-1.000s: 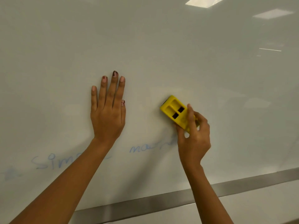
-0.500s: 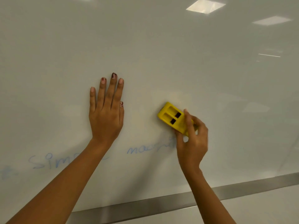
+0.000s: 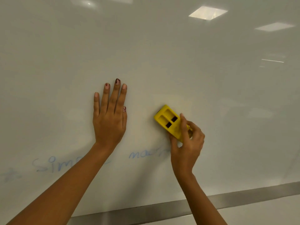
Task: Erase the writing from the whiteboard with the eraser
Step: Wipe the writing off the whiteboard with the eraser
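Whiteboard (image 3: 178,62): a glossy white surface is seen filling most of the view, with ceiling lights mirrored in its upper right part.
Frame (image 3: 146,210): a grey metal strip is seen along the lower edge of the whiteboard, rising toward the right.
Writing (image 3: 146,154): faint blue handwriting is seen low on the whiteboard; one word is partly covered by the left forearm, a second is cut off at the right hand, and a smudged mark is seen at the far left edge.
Eraser (image 3: 168,121): a yellow plastic block with two dark openings in its back is pressed flat against the whiteboard, tilted so that its upper end points up and left; it is placed just above the right end of the second word.
Right hand (image 3: 186,143): the lower end of the eraser is gripped, the fingers (image 3: 183,125) being clamped over its back and the thumb against its lower side.
Left hand (image 3: 109,117): it is laid flat on the whiteboard left of the eraser and apart from it, fingers straight, held close together, nothing being held.
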